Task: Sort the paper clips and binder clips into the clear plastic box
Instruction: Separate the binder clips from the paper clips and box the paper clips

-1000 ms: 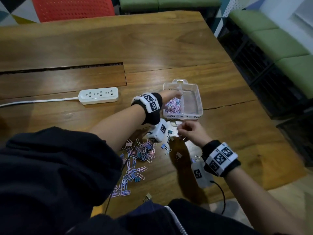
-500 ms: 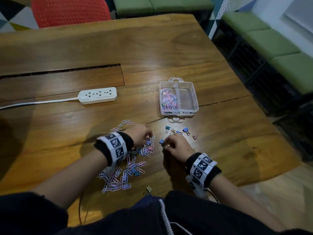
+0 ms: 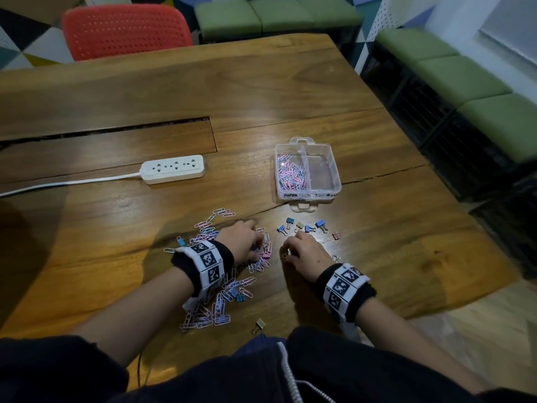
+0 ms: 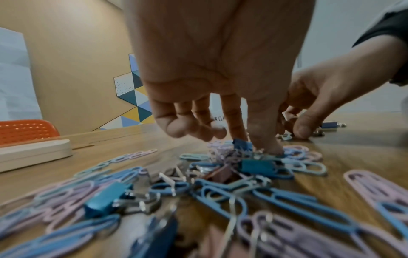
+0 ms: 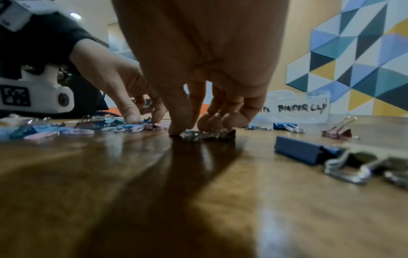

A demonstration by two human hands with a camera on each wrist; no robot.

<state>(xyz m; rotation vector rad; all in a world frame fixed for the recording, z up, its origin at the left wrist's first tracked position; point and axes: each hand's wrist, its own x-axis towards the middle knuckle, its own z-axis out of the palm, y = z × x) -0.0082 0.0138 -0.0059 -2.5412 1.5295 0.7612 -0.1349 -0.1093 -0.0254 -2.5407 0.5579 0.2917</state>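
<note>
1. Paper clips (image 3: 216,298) lie scattered on the bench (image 3: 116,91) at about 7 o'clock from the clear plastic box (image 3: 337,173); a batch already fills the box's left compartment, while the right one, whose label reads "binder cl…" in the right wrist view, looks empty.
2. Loose binder clips (image 3: 305,226) sit in a row between the hands and the box, just at 6 o'clock from its front tab.
3. Left hand (image 3: 242,241): its grip is in the pile, index finger and thumb together on a blue binder clip (image 4: 243,145) tangled among paper clips. Lifting straight up and shaking it free seems wise, so no paper clips ride along.
4. Right hand (image 3: 305,253): thumb and fingertips (image 5: 176,130) are closing on a dark binder clip (image 5: 212,134) lying flat on the bench; the grip touches it, but whether it is fully pinched I cannot tell.
5. Pinching that clip by its body and not its wire handles would likely be best, since the handles fold and slip.
6. Both binder clips belong in the right compartment, at roughly 12 o'clock from the right hand.
7. Keeping the wrists low over the divider should stop pieces bouncing across.
</note>
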